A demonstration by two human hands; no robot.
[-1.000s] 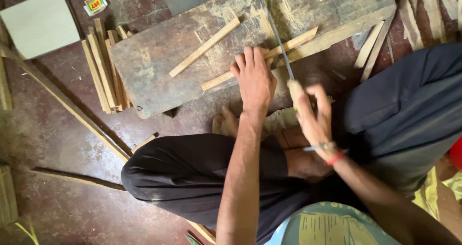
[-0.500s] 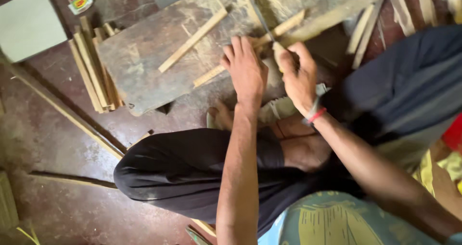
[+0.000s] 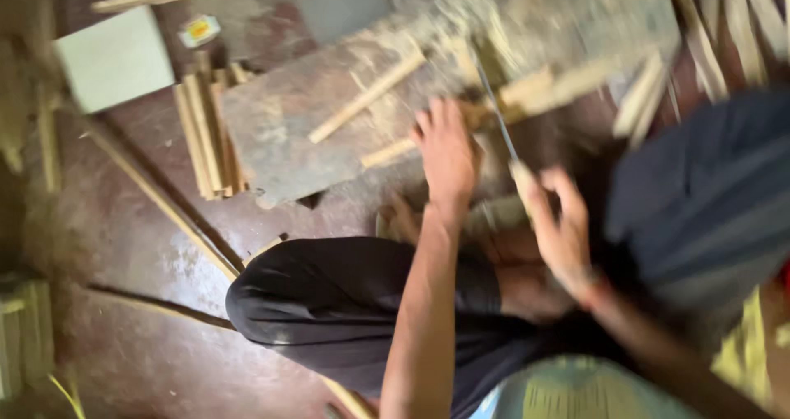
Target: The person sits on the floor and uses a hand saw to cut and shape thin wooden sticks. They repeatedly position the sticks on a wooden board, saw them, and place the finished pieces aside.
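Observation:
The view is motion-blurred. My left hand (image 3: 448,151) lies flat on a pale wooden strip (image 3: 395,151), pressing it onto a worn wooden board (image 3: 280,131) on the floor. My right hand (image 3: 559,221) grips the pale handle of a thin-bladed cutting tool (image 3: 496,110); its blade slants up across the strip just right of my left fingers. A second loose strip (image 3: 366,98) lies diagonally on the board. My dark-trousered knee (image 3: 329,304) is folded below both arms.
A bundle of cut strips (image 3: 206,135) lies left of the board. A pale square tile (image 3: 115,57) and a small box (image 3: 199,30) sit at the upper left. Long sticks (image 3: 156,197) cross the reddish floor. More strips (image 3: 650,90) lie at the upper right.
My right hand has pulled the tool back toward my body after pushing it forward half a second ago. The left hand stays on the strip. The view has shifted and blurred.

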